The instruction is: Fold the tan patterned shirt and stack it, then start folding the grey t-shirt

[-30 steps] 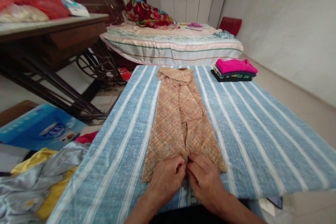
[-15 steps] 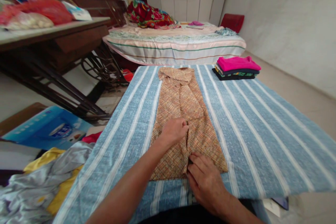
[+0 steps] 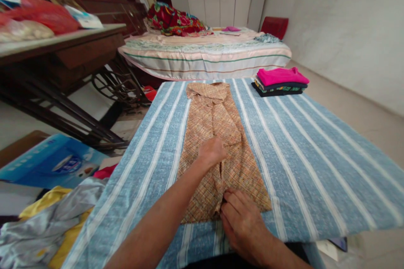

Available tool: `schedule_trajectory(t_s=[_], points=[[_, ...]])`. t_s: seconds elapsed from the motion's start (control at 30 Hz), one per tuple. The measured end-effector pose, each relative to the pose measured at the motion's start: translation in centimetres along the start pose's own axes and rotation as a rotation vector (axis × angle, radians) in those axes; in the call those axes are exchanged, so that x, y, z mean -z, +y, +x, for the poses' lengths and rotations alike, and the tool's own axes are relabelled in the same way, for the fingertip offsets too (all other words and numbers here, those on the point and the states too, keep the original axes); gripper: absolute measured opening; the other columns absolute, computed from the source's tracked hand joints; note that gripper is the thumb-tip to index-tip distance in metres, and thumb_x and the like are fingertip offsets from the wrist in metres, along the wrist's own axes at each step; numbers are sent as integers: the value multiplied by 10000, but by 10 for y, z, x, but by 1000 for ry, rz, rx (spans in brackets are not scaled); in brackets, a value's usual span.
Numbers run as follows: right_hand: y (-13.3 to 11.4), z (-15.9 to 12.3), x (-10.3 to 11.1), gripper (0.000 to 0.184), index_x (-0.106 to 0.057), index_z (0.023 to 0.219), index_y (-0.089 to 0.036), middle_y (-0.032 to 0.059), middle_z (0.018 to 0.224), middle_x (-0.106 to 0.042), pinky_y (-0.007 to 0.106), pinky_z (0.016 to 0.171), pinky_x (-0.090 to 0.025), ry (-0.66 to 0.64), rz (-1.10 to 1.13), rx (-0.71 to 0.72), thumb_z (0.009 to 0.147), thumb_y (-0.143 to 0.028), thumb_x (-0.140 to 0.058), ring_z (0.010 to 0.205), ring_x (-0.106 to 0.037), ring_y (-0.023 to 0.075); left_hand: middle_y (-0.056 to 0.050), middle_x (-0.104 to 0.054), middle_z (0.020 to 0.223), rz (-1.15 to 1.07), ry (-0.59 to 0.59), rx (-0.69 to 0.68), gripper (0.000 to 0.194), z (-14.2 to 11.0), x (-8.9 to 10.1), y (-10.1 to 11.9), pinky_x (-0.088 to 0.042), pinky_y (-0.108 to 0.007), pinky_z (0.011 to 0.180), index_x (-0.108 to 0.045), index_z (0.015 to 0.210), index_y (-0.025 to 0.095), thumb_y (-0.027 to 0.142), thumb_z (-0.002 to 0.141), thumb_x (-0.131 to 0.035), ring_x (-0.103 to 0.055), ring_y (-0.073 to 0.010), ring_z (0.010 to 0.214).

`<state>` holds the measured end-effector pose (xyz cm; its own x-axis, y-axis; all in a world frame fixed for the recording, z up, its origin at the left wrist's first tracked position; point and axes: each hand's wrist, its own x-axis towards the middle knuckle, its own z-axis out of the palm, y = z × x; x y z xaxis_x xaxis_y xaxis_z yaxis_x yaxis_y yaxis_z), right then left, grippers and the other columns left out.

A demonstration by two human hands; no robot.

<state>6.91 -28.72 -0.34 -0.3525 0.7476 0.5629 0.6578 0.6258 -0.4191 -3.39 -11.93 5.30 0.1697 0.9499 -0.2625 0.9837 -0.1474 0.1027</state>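
A brown checked shirt [image 3: 202, 122], folded into a long shape with its collar at the far end, lies on the blue striped cloth [image 3: 303, 168]. My left hand [image 3: 212, 151] is closed at the shirt's middle, by the centre fold; its fingertips are partly hidden and slightly blurred. At the near hem, my right hand [image 3: 241, 218] pinches the edge of the shirt at the centre line. A small ridge of fabric runs between the two hands.
Folded clothes [image 3: 280, 82], pink on top, are stacked at the table's far right corner. Beyond stands a bed [image 3: 205, 56]. To the left are a sewing-machine table [image 3: 94, 35], a blue box [image 3: 59, 162] and loose clothes [image 3: 63, 214].
My left hand has moved from the near hem up to the middle of the shirt. My right hand has stayed at the hem. The fabric between them is now drawn into a ridge.
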Motion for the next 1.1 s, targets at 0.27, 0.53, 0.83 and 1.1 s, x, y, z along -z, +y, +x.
schedule_trajectory(t_s=[0.27,0.53,0.83,1.1], points=[[2,2,0,184,-590,867,-154,123,948,-619,392,852,-506,7,17,30,829,-76,-428,966,-570,229,-141,-714,944,-45,34,84,271,-7,-2,-2,-516,-305,734,-723,882,173,236,754,-493,-667,-246,908],[3,3,0,173,-583,854,-152,118,953,-608,389,859,-498,-16,51,26,831,-77,-429,976,-554,230,-116,-717,917,-67,69,84,249,-8,-2,-7,-508,-307,740,-724,834,186,260,752,-501,-665,-243,899],[3,3,0,162,-576,836,-145,122,952,-596,389,854,-492,-49,42,24,827,-79,-428,961,-547,230,-135,-713,929,-53,107,116,295,-7,-4,-5,-510,-318,743,-718,851,166,248,789,-441,-666,-252,902],[2,4,-1,160,-575,847,-151,124,930,-598,402,873,-487,-60,32,50,831,-86,-430,971,-551,232,-150,-706,875,89,176,82,317,-16,-2,1,-513,-342,722,-692,861,131,244,837,-397,-666,-274,885]])
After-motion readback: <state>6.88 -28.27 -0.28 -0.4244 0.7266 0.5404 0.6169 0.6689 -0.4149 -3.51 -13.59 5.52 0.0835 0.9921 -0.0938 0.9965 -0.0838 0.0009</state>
